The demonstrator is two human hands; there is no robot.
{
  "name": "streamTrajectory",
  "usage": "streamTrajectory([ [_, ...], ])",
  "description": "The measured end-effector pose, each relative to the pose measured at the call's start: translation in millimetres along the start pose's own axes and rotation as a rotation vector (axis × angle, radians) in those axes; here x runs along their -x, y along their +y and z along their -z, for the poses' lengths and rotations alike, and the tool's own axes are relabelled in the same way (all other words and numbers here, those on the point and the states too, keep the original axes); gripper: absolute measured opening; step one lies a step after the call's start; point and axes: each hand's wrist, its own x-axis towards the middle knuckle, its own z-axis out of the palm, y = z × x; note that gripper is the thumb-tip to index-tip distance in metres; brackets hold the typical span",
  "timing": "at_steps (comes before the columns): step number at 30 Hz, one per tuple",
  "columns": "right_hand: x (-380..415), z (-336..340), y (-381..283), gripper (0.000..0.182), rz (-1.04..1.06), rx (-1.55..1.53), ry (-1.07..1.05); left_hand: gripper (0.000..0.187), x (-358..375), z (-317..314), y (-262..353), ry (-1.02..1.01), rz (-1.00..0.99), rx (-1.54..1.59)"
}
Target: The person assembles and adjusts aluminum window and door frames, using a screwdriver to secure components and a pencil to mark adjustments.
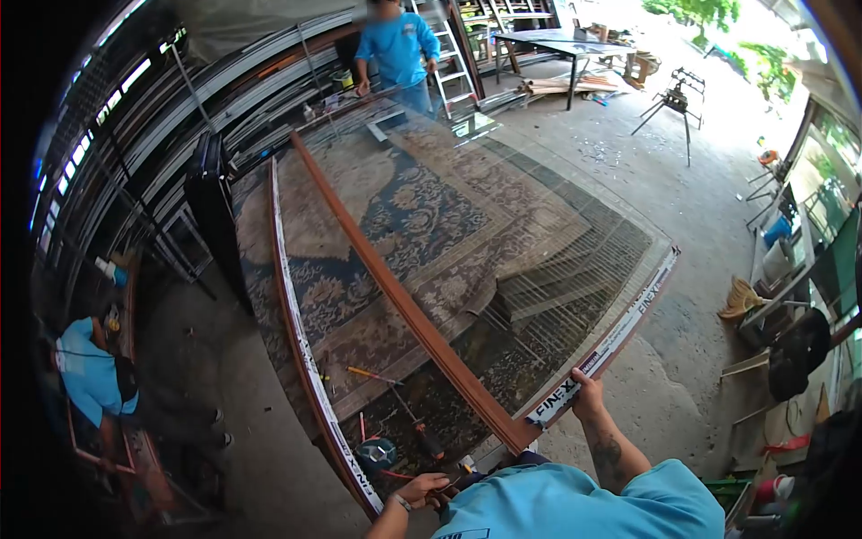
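Observation:
My right hand [588,395] grips a brown frame profile [620,337] covered in white "FINEX" tape, along the near right edge of a glass pane. A long bare brown profile [386,278] runs across the table and meets its near end at a corner. Close to my body, my left hand [424,490] is closed, with something dark at its fingers that I cannot make out. Beyond it lie a screwdriver [428,438] and a round teal-and-black object [375,451]. Another taped profile [301,323] lies along the table's left side.
Patterned carpet [431,207] covers the table under the glass. A person in a blue shirt [400,49] stands at the far end near a stepladder [453,67]. Another person [94,368] bends over work at left. Racks of long profiles [171,108] line the back left.

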Motion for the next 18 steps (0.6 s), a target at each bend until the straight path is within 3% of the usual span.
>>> streamTrajectory([
  [1,0.7,0.2,-0.1,0.023,-0.008,0.004,-0.011,0.052,0.0,3.0,-5.0,0.006,-0.008,0.010],
  [3,1.6,0.9,-5.1,0.021,-0.040,0.014,-0.047,0.050,-3.3,-7.9,-4.6,0.213,-0.260,-0.430],
  [4,3.7,0.9,-5.2,0.021,-0.041,0.021,-0.056,0.050,-3.4,-16.1,-9.9,0.215,-0.267,-0.422],
  [6,12.2,-10.8,-10.5,0.021,-0.021,0.003,-0.005,0.046,3.6,-39.1,-18.5,0.663,-0.962,-1.210],
  [8,13.5,-12.6,-11.8,0.022,-0.001,0.015,-0.003,0.043,4.0,-52.2,-25.8,0.793,-0.933,-1.190],
  [10,15.7,-12.2,-13.4,0.024,-0.019,0.015,-0.045,0.044,4.3,-45.4,-26.8,0.594,-0.757,-0.877],
  [11,17.5,-13.9,-13.9,0.024,-0.029,0.021,-0.036,0.045,0.5,-31.1,-24.7,0.356,-0.456,-0.308],
  [12,16.5,-10.5,-11.7,0.024,-0.034,0.027,-0.043,0.045,-3.0,-14.7,-24.7,0.361,-0.459,-0.299],
  [14,12.3,-7.3,-8.4,0.024,-0.039,0.008,-0.062,0.047,-2.7,0.9,-19.8,-0.016,-0.167,0.124],
  [16,8.1,-6.4,-4.1,0.025,-0.034,0.027,-0.053,0.046,0.3,-8.7,-15.4,-0.043,-0.244,0.103],
  [18,6.1,-2.1,-4.0,0.025,-0.051,0.022,-0.054,0.039,2.9,-22.2,-12.5,0.273,-0.419,-0.640],
])
